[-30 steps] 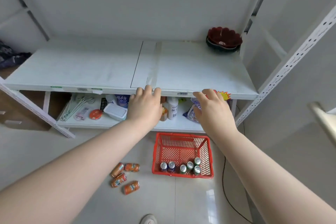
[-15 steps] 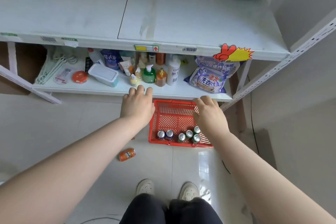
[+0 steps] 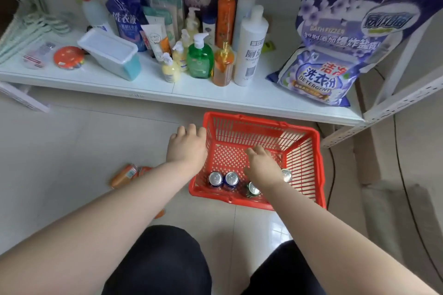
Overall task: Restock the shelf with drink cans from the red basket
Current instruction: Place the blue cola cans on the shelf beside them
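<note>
A red basket stands on the floor in front of the low white shelf. Upright drink cans sit along its near wall: two blue cans, a green can and another can partly hidden by my right wrist. My right hand is inside the basket above the cans, fingers spread, holding nothing. My left hand hovers just outside the basket's left wall, fingers loosely curled and empty.
The low shelf holds several bottles, a white lidded box, refill pouches and a large detergent bag. Orange cans lie on the tiled floor left of the basket. A shelf upright and a black cable are at right. My knees are below.
I have crouched down; the view dropped from the upper shelf to the lower shelf and floor. Both hands came down from the shelf edge, the right one into the basket.
</note>
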